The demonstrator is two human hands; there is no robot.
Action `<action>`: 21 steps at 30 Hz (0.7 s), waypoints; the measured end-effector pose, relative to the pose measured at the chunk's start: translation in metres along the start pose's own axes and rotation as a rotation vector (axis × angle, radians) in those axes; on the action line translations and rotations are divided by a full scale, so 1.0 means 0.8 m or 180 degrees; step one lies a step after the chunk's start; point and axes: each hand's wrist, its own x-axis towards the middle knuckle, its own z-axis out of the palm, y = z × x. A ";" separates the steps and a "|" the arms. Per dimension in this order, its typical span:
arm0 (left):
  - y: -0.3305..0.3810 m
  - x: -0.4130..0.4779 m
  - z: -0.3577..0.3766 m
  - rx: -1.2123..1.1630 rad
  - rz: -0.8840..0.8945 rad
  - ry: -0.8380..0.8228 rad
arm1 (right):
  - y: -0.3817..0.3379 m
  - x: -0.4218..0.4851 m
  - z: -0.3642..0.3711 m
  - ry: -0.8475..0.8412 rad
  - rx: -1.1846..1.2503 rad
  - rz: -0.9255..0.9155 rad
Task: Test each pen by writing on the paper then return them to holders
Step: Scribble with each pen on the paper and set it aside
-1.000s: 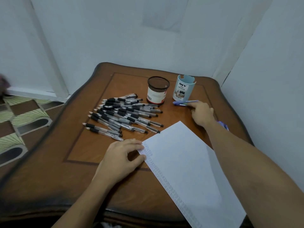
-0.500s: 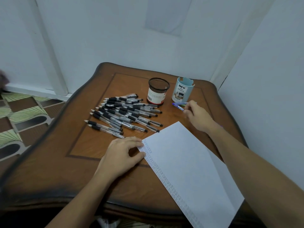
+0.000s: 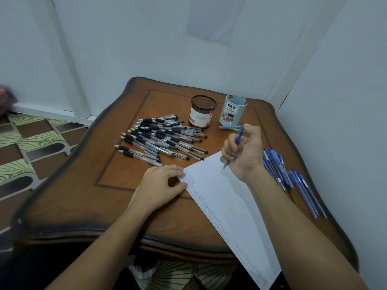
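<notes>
Paper (image 3: pixel 226 206) lies askew on the table (image 3: pixel 83 195). Right hand (image 3: pixel 245 155) pinches a blue pen (image 3: pixel 238 136), tip at the paper's far corner. Left hand (image 3: pixel 159 185) presses its left corner, fingers relaxed. Holders (image 3: pixel 202 114) stand beyond the paper.

Counts: 1 paper (image 3: pixel 226 197). 2 holders beyond its far corner: 1 black mesh holder (image 3: pixel 203 111), 1 light-blue holder (image 3: pixel 232 114). Black pens (image 3: pixel 161 139), left of the paper's far corner: well over twenty, too overlapped for an exact figure. Blue: 1 held blue pen (image 3: pixel 238 136) in the right hand (image 3: pixel 245 155) over the paper, at least 1 loose blue pen (image 3: pixel 229 127) just beyond the paper, roughly nine in the blue pen cluster (image 3: pixel 276 166) right of the paper.
</notes>
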 end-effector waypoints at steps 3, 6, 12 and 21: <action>-0.002 0.000 0.001 0.0040 0.0028 0.0012 | 0.017 -0.001 -0.001 -0.0125 0.0215 -0.0075; -0.003 0.000 0.001 0.0067 0.0035 0.0036 | 0.038 0.000 0.002 0.0125 0.0023 -0.0150; -0.001 0.000 0.001 0.0114 0.0022 0.0043 | 0.064 0.002 -0.003 0.0373 0.0443 0.0281; -0.003 0.001 0.002 0.0161 0.0033 0.0021 | 0.093 -0.008 -0.019 -0.0147 -0.0377 -0.0111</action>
